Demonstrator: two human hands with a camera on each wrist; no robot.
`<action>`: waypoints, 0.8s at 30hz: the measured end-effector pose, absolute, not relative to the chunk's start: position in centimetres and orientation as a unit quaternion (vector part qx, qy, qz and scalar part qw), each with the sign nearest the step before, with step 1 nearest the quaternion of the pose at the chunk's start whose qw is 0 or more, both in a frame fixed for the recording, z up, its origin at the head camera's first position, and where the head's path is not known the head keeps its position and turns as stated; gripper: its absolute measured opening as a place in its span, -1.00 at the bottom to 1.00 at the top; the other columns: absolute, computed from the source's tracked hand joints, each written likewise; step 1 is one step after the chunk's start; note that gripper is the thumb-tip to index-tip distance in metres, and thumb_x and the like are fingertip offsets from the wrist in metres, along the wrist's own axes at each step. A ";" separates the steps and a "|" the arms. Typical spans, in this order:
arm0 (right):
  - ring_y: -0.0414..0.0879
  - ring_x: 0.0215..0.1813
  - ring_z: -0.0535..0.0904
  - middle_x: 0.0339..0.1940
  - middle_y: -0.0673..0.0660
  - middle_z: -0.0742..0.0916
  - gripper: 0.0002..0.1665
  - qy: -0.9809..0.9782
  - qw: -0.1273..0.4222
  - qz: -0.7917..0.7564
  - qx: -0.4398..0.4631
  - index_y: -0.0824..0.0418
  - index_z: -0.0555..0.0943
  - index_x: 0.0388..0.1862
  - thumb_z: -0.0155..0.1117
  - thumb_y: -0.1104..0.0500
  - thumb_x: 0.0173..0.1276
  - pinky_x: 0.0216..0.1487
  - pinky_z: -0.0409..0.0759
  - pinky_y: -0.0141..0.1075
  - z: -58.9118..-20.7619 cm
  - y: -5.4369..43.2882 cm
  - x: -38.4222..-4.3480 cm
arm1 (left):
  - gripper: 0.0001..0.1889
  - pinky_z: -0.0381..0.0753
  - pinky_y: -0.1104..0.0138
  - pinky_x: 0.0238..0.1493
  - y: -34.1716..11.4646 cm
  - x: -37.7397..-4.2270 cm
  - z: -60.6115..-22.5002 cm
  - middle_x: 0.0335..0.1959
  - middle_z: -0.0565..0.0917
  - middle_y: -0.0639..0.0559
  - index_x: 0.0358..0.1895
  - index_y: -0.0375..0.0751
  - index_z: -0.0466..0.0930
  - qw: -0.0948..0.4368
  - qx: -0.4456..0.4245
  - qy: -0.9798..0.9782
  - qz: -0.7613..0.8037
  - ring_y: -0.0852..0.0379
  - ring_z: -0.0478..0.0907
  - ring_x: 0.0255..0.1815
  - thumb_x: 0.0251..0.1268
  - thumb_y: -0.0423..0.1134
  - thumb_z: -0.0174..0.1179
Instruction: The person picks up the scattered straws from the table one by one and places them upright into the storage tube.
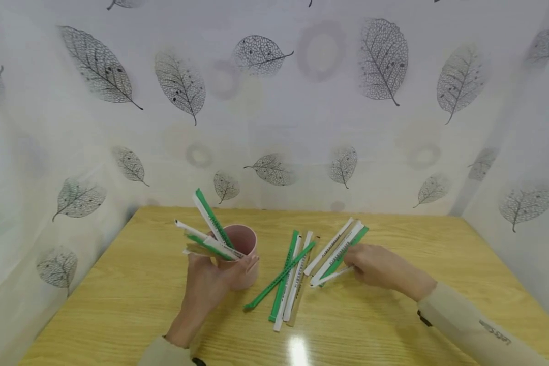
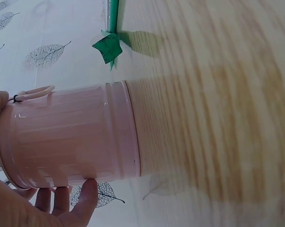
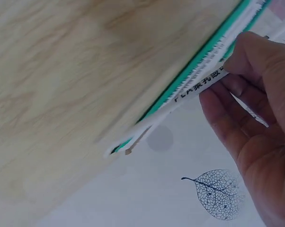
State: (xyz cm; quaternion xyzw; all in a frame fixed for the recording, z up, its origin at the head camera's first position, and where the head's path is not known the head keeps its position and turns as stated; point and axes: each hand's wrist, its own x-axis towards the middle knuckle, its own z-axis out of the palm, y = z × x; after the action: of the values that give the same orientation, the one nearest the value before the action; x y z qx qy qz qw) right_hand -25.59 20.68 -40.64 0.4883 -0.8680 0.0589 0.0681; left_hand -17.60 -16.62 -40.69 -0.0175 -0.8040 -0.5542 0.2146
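Observation:
My left hand grips a pink metal cup, its thumb by the rim and its fingers on the far side. The ribbed wall of the cup and a small handle show in the left wrist view. Several paper-wrapped straws, green and white, lean out of the cup to the left. At the right, my right hand pinches a white wrapped straw with printed lettering, seen near the fingertips in the right wrist view. It lies close over a row of white, brown and green wrapped straws.
Between the hands lies a pile of several wrapped straws, with one green straw slanting across the others. The wooden table meets a pale leaf-printed curtain at the back and sides.

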 end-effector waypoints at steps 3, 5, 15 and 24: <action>-0.34 -0.35 0.51 -0.40 -0.02 0.68 -0.73 -0.861 0.049 0.126 0.490 0.17 0.59 -0.41 0.33 0.52 0.08 -0.36 0.57 -0.47 -40.0 20.2 -25.7 | -0.31 0.51 0.09 0.31 -16.6 -17.5 -40.7 0.06 0.73 0.07 0.19 -0.05 0.60 0.211 -0.015 -0.805 -0.554 0.12 0.66 0.13 -0.08 0.00 0.66; -0.36 -0.33 0.52 -0.39 -0.03 0.68 -0.75 -0.855 0.039 0.172 0.487 0.16 0.59 -0.37 0.33 0.48 0.12 -0.32 0.61 -0.44 -39.6 19.8 -25.9 | -0.30 0.50 0.07 0.31 -16.6 -17.5 -40.7 0.06 0.73 0.07 0.19 -0.06 0.60 0.210 -0.014 -0.807 -0.552 0.11 0.66 0.14 -0.08 0.01 0.66; -0.32 -0.29 0.67 -0.34 -0.04 0.74 -0.70 -0.816 0.044 0.353 0.457 0.11 0.64 -0.26 0.28 0.50 0.17 -0.22 0.74 -0.32 -37.2 16.2 -26.1 | -0.26 0.51 0.06 0.31 -16.7 -17.5 -40.7 0.12 0.69 0.05 0.24 -0.06 0.55 0.207 0.003 -0.821 -0.532 0.12 0.63 0.18 -0.05 0.02 0.65; -0.19 -0.20 0.71 -0.32 0.11 0.72 -0.79 -0.780 0.070 0.487 0.386 0.27 0.63 -0.25 0.23 0.49 0.19 -0.02 0.74 -0.29 -34.4 12.0 -26.1 | -0.28 0.51 0.06 0.31 -16.7 -17.5 -40.7 0.09 0.70 0.05 0.21 -0.08 0.58 0.220 -0.022 -0.814 -0.537 0.10 0.64 0.16 -0.07 0.01 0.65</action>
State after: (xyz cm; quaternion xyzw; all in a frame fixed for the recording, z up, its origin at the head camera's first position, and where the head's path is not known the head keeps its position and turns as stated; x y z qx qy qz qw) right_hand -26.10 11.95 -34.40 0.3863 -0.7803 0.4869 0.0699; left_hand -17.51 -16.73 -40.71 -0.0224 -0.8139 -0.5372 0.2204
